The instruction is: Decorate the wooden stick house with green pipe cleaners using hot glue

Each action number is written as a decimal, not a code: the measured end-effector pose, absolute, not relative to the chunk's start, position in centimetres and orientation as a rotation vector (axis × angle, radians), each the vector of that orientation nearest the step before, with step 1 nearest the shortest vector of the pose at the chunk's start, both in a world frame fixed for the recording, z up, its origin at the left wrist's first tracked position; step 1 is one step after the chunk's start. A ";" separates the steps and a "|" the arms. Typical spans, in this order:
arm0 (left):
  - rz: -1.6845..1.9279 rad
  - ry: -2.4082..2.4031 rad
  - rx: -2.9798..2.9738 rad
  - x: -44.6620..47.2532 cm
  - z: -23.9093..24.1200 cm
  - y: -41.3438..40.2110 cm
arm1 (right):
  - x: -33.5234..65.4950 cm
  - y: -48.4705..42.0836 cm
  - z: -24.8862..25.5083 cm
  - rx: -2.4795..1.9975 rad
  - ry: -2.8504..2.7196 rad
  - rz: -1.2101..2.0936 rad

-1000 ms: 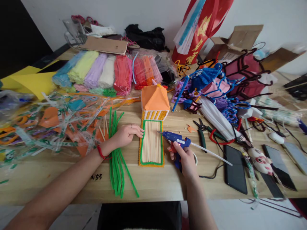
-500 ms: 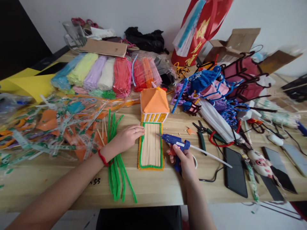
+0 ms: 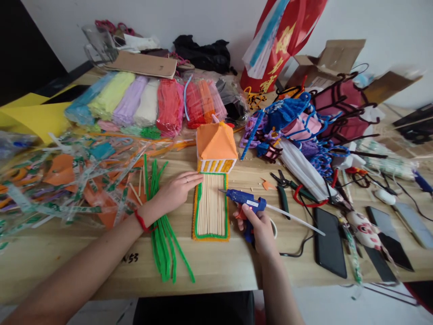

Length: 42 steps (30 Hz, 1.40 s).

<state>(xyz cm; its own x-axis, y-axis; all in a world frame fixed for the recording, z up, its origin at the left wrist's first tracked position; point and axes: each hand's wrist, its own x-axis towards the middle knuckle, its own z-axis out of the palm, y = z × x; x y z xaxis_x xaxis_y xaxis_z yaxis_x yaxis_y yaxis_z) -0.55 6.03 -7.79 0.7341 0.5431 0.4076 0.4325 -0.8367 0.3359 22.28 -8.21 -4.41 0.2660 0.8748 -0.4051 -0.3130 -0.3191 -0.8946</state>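
Note:
My right hand grips a blue hot glue gun, with a finger at its orange trigger and a white glue stick sticking out behind. The nozzle is over a panel of thin wooden sticks, framed by green and orange pipe cleaner. Fingers stretched out, my left hand touches the upper left edge of that frame. Right behind the panel stands a small house model with an orange roof and striped walls. Green pipe cleaners lie in a bunch by my left wrist, partly under it.
Plastic scraps and orange offcuts spread over the left. Bagged coloured pipe cleaners lie behind. To the right are pliers, a black phone and the gun's cord. Craft pieces and a red bag stand farther back.
My left hand has shifted slightly up along the panel's left edge, its fingers straighter. The glue gun stays over the sticks in my right hand. The view has shifted a little.

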 end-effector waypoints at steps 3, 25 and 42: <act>0.667 0.838 2.846 0.1 -7.1 6.0 | 22.3 -8.3 -4.4 -1.400 -0.573 1.329; 0.551 0.489 3.043 -1.3 -5.3 4.7 | 22.6 -8.2 -5.2 -1.334 -0.551 1.359; 0.320 0.276 3.385 -0.6 -4.1 3.4 | 22.7 -8.3 -5.3 -1.319 -0.615 1.352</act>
<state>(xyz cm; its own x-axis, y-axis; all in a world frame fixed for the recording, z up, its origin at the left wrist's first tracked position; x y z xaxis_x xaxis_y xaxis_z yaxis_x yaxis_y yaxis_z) -0.58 3.36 -4.09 0.9698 0.1328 0.2044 0.1829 -0.9508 -0.2499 22.66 -8.33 -5.33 0.2154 0.9111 -0.3515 -0.3341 -0.2695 -0.9032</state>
